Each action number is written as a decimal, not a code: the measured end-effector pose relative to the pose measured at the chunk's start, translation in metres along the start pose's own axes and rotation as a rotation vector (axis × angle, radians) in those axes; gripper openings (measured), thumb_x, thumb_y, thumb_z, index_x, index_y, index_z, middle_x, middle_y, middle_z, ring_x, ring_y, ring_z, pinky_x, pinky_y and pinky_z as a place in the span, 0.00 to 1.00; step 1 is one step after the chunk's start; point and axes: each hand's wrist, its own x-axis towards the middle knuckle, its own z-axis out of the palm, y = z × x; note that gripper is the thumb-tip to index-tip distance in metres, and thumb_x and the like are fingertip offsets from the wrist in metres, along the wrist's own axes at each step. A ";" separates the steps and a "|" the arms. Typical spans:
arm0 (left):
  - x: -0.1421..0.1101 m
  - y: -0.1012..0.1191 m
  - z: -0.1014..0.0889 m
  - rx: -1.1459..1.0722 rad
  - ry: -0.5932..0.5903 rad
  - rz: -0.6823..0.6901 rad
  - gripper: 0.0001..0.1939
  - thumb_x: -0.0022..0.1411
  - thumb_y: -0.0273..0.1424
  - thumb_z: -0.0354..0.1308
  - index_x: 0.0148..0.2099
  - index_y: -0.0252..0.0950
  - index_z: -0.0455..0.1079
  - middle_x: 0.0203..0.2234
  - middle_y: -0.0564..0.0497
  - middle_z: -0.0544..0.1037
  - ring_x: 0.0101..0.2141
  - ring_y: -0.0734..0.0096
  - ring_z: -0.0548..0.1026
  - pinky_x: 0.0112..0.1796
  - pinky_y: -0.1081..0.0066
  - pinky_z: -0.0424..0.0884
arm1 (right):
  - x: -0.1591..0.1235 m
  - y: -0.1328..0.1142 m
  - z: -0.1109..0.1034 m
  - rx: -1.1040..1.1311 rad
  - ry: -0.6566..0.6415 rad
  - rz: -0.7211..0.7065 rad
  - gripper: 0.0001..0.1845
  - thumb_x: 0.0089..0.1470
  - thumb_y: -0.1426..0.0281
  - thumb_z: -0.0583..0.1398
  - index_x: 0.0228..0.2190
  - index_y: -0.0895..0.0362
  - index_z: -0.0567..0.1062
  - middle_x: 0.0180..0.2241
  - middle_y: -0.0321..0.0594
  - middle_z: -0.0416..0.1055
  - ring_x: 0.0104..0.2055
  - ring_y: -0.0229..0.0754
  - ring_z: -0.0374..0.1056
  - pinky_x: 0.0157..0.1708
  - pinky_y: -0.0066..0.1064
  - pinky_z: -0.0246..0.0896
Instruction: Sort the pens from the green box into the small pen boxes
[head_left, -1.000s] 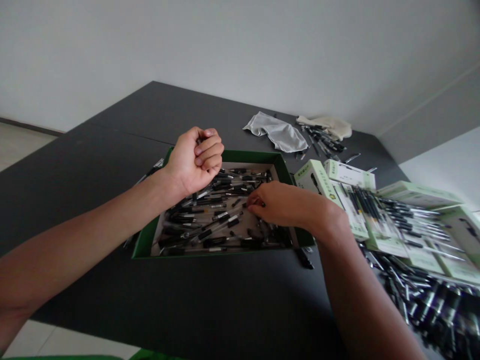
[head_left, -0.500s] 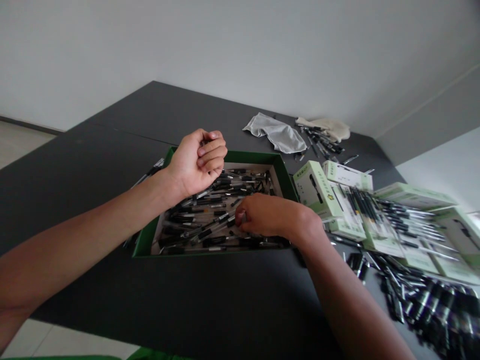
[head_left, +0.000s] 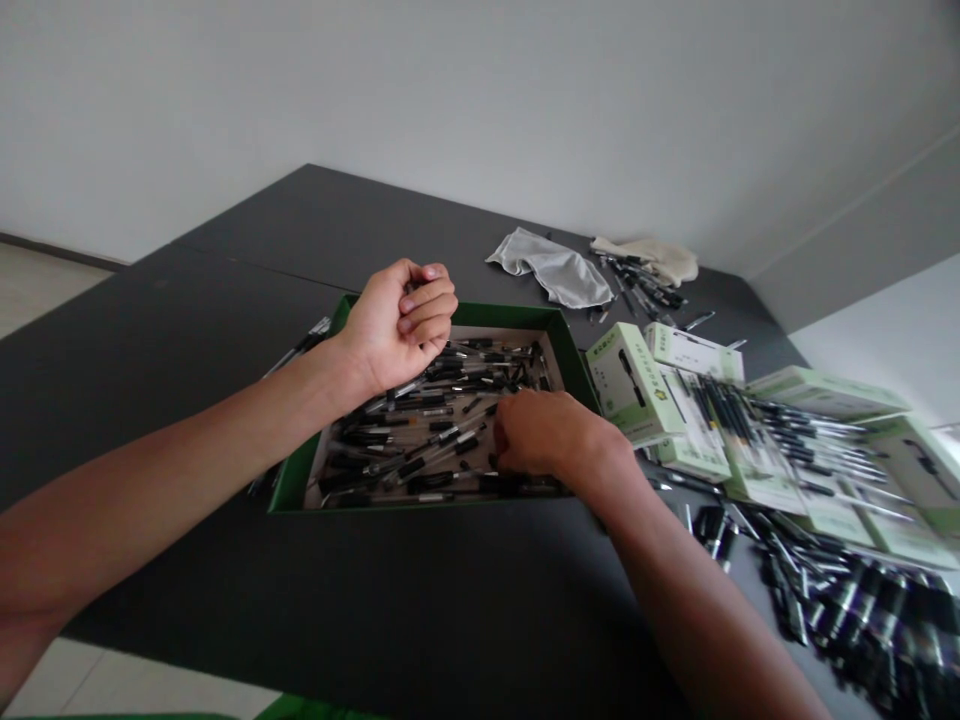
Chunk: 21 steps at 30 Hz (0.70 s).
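A green-walled box [head_left: 291, 478] on the dark table holds many pens with black grips and clear barrels [head_left: 420, 465], lying mostly crosswise. Over its left back part is my left hand [head_left: 397, 325], palm side turned up and fingers curled closed. A bit of something dark shows near the thumb, too small to name. My right hand [head_left: 544, 435] reaches down into the right half of the box, knuckles up, touching or just over the pens. Its fingers are bent inward and their tips are hidden, so what they grip does not show.
Right of the box stand white-and-green pen cartons [head_left: 634, 385], some open with pens on them. Loose pens [head_left: 862, 610] are heaped at the front right. A grey cloth [head_left: 555, 268] and a beige cloth [head_left: 652, 258] lie behind. Other pens [head_left: 300, 345] lie along the box's left side.
My right hand has shifted a little to the right inside the box, uncovering more pens. The left hand stays closed in nearly the same place.
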 end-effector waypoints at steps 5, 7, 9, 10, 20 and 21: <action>0.003 -0.001 -0.002 -0.023 0.041 -0.054 0.15 0.60 0.14 0.44 0.30 0.38 0.61 0.13 0.62 0.54 0.10 0.79 0.56 0.11 0.79 0.54 | -0.011 0.029 -0.022 0.143 0.267 -0.172 0.10 0.56 0.68 0.62 0.38 0.56 0.82 0.34 0.43 0.81 0.33 0.43 0.75 0.32 0.31 0.61; 0.005 -0.002 -0.002 -0.023 0.062 -0.065 0.14 0.57 0.13 0.45 0.32 0.38 0.62 0.14 0.60 0.58 0.12 0.78 0.60 0.13 0.79 0.60 | -0.020 0.039 -0.032 0.228 0.532 -0.278 0.10 0.59 0.66 0.61 0.39 0.56 0.80 0.31 0.38 0.77 0.30 0.38 0.69 0.32 0.30 0.57; 0.007 -0.003 -0.002 -0.009 0.094 -0.050 0.13 0.56 0.14 0.46 0.32 0.37 0.63 0.15 0.57 0.61 0.14 0.75 0.65 0.16 0.80 0.66 | -0.026 0.043 -0.038 0.282 0.764 -0.329 0.08 0.61 0.67 0.60 0.38 0.57 0.78 0.27 0.34 0.73 0.27 0.35 0.64 0.32 0.29 0.55; 0.008 -0.004 -0.002 0.005 0.114 -0.050 0.13 0.55 0.14 0.47 0.33 0.37 0.64 0.16 0.56 0.64 0.15 0.74 0.67 0.18 0.79 0.69 | -0.028 0.042 -0.040 0.290 0.836 -0.336 0.07 0.61 0.68 0.59 0.36 0.57 0.77 0.26 0.33 0.71 0.26 0.34 0.62 0.31 0.29 0.54; 0.006 0.001 -0.006 -0.004 -0.015 -0.098 0.14 0.59 0.14 0.44 0.32 0.38 0.61 0.16 0.60 0.57 0.12 0.78 0.60 0.11 0.80 0.54 | -0.010 0.044 -0.036 0.266 0.800 -0.278 0.08 0.59 0.69 0.57 0.36 0.57 0.76 0.28 0.35 0.73 0.28 0.36 0.62 0.32 0.29 0.50; 0.005 0.002 -0.006 -0.023 -0.017 -0.084 0.14 0.60 0.14 0.44 0.32 0.38 0.60 0.15 0.61 0.56 0.11 0.79 0.59 0.10 0.80 0.52 | -0.011 0.047 -0.037 0.270 0.818 -0.252 0.08 0.59 0.69 0.58 0.36 0.57 0.77 0.28 0.35 0.73 0.28 0.36 0.62 0.32 0.30 0.51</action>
